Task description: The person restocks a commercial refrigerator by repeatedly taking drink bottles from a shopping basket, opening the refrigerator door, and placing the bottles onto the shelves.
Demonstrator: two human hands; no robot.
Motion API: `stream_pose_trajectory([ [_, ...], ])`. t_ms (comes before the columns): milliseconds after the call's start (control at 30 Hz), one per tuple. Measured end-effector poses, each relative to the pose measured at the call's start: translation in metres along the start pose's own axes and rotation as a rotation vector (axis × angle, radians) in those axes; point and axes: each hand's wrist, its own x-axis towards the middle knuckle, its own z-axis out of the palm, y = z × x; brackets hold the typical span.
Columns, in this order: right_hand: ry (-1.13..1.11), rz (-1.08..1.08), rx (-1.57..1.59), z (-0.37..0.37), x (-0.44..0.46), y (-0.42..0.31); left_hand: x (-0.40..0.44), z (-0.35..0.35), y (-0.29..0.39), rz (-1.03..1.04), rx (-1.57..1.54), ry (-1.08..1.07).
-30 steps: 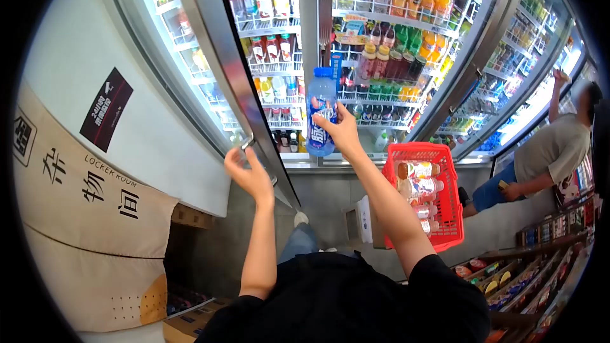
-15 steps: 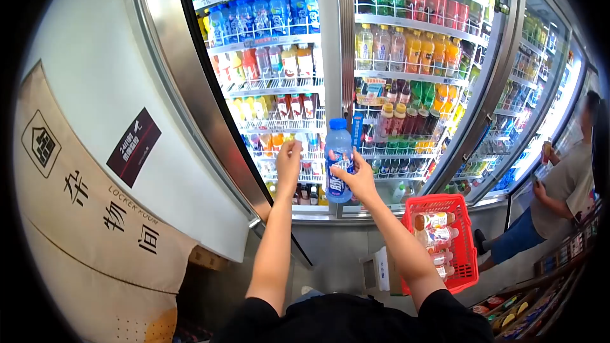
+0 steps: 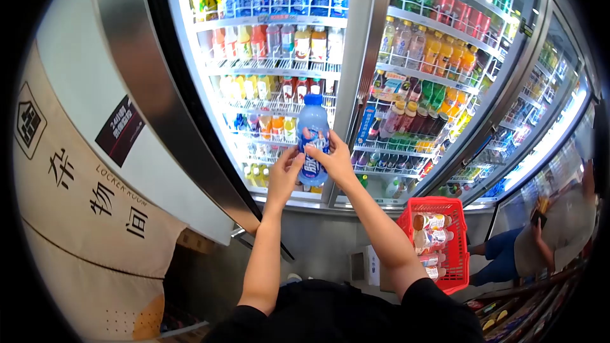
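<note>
A blue-tinted drink bottle (image 3: 312, 121) with a blue cap stands nearly upright in front of the fridge shelves. My right hand (image 3: 334, 162) is wrapped round its right side, thumb across the dark blue label. Against the bottle's lower left side is my left hand (image 3: 284, 174), fingers curled in at the label's edge. How far its fingertips reach behind the bottle is hidden.
An open drinks fridge shelf (image 3: 279, 71) faces me, its metal-edged door (image 3: 184, 101) swung out to the left. A red basket (image 3: 459, 241) with several bottles is at my lower right. A cardboard box (image 3: 365, 265) sits on the floor. Another person (image 3: 553, 235) stands far right.
The bottle has moved left in my right hand, and my left hand has come to its side. The view has shifted; the person at right has changed posture.
</note>
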Motion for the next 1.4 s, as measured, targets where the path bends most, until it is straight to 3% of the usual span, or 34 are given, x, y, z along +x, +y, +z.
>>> stream_pose_trajectory([
  [100,-0.129,0.032,0.093,0.029,-0.007,-0.044,-0.011,-0.03,-0.003,0.058,-0.05,0.042],
  [367,-0.309,0.106,0.238,0.111,0.002,-0.029,-0.038,-0.131,0.02,0.038,0.095,0.021],
  [567,-0.339,-0.018,0.116,0.162,0.019,-0.005,0.004,-0.176,0.033,0.003,0.219,-0.074],
  [800,-0.293,0.079,0.21,0.189,0.043,-0.014,0.052,-0.198,0.035,0.075,0.367,-0.128],
  [1067,-0.295,0.076,0.069,0.203,0.084,0.025,0.103,-0.216,0.005,0.001,0.237,-0.132],
  [1400,-0.216,-0.095,-0.042,0.189,0.194,0.049,0.216,-0.187,0.015,0.12,0.373,-0.088],
])
